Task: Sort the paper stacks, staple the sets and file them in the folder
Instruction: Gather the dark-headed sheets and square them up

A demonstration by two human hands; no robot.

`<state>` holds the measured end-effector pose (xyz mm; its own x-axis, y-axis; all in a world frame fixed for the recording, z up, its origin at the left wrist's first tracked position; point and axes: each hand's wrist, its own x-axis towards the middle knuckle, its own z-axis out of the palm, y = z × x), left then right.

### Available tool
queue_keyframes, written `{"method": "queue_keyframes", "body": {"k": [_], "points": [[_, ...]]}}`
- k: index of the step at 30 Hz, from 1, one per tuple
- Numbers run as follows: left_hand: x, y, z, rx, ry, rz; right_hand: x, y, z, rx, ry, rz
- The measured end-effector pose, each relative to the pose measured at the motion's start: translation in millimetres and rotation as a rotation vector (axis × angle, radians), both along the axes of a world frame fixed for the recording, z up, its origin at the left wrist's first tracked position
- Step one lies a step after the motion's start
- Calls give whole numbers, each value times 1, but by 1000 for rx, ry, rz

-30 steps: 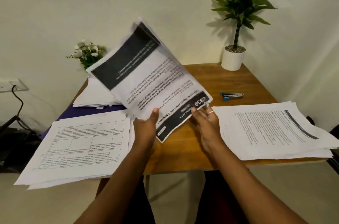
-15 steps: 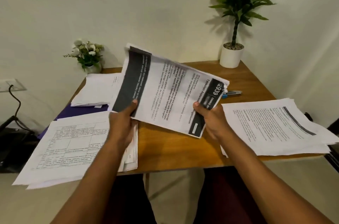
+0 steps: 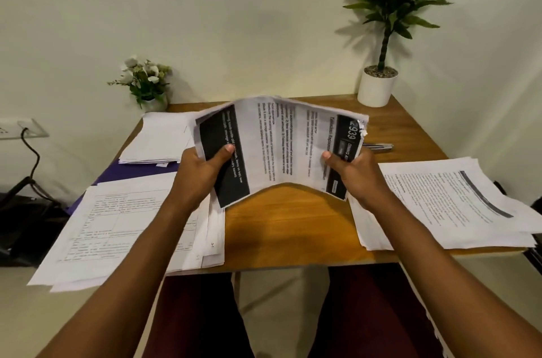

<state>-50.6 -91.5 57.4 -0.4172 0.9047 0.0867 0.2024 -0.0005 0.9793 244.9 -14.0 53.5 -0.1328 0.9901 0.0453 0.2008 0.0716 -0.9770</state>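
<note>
Since half a sec ago the held set (image 3: 281, 146) has come down lower and flatter over the table (image 3: 293, 228), and it now arches up in the middle, prob. b/c I'm pressing its two short ends toward each other. L hand (image 3: 202, 170) grips the dark-banded end, thumb on top and fingers under; R hand (image 3: 355, 179) grips the header end the same way. Both are clamped on the sheets, which hang just above the bare wood betw. the piles. I'd say I'm loosening and squaring the pages so the edges line up before stapling; the far R corner looks ragged, so it isn't even yet. The stapler (image 3: 378, 147) lies just behind that corner, partly hidden and close enough to grab w/ my R hand. Near L is the stack of table forms (image 3: 123, 228), overhanging the table edge, and near R the text stack (image 3: 445, 205), kept apart as separate sorts. Farther back L sits another pile (image 3: 161, 137) on the purple folder (image 3: 129, 174), so filing can't start till that's cleared off. Flower pot (image 3: 146, 82) and tall plant (image 3: 378, 88) stand at the back by the wall.
</note>
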Motion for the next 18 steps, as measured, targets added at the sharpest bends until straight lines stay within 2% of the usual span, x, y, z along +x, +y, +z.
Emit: {"method": "queue_keyframes", "body": {"k": [3, 8, 18], "points": [[11, -3, -4, 59, 9, 72, -1, 0, 0, 2, -9, -42], [31, -10, -33, -18, 9, 70, -6, -12, -27, -79, -54, -37], [43, -11, -44, -58, 12, 123, -12, -12, -37, -120, -46, -69]]}}
